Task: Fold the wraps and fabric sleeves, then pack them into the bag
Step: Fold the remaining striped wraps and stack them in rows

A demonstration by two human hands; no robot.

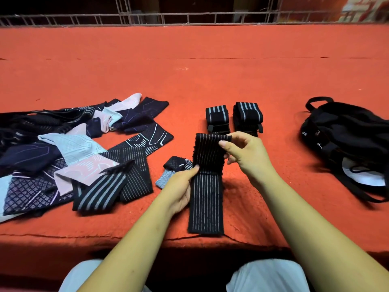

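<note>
A long black wrap with thin grey stripes [207,199] lies lengthwise on the red table, its far end lifted and bent over. My left hand [181,188] pinches the wrap's left edge at mid-length. My right hand [244,152] pinches the bent far end between thumb and fingers. Just beyond stand two folded striped wraps [217,119] [248,118], side by side. A small folded sleeve [175,166] sits by my left hand. A loose pile of dark, pink and pale blue sleeves and wraps [69,152] spreads at the left. The black bag [345,142] lies at the right.
The red cloth-covered table [210,70] stretches far back to a metal grid rail [189,17]. Its front edge runs just above my knees [267,275]. A short loose thread [182,69] lies on the cloth far from the work.
</note>
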